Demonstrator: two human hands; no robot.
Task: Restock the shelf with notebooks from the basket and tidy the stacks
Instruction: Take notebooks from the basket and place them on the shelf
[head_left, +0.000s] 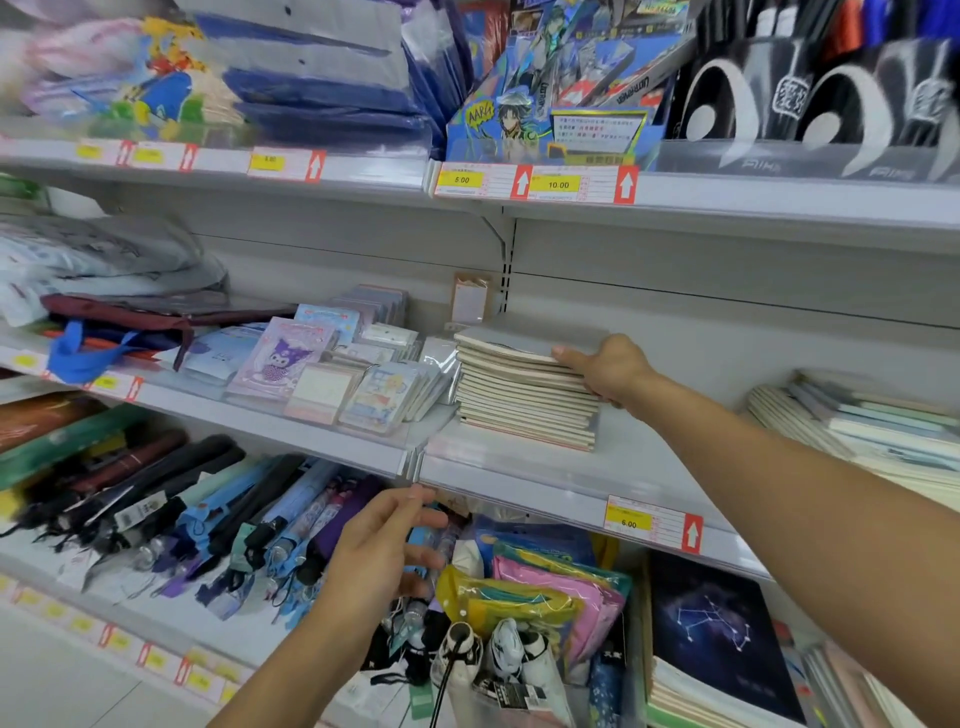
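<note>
Resting on the middle shelf (519, 470), a stack of grey-covered notebooks (524, 387) sits in the centre of the view, its pale page edges facing the near left. The person's right hand (610, 371) is at the stack's right side, thumb on the top cover and fingers curled round the edge of the upper notebooks, gripping them. The left hand (387, 543) hangs lower and nearer, in front of the shelf's edge, fingers loosely spread and holding nothing.

Just left of the stack lie small packs of stickers and memo pads (332, 366) in clear wrappers, leaning against one another. Further left sit folded bags (109, 306). To the far right of the same shelf, another pile of pale notebooks (857, 421) lies well apart from the grey stack. A yellow price label (628, 522) marked 6.00 is fixed to the shelf's front rail.

Below, folded umbrellas (208, 514) lie in rows on the left, coloured pouches (550, 587) in the middle, and a dark constellation-cover book (717, 623) on the right. Above, the top shelf (779, 200) carries blue folders, an anime display box (550, 119) and black-and-white items. The back panel is plain grey-white metal.
</note>
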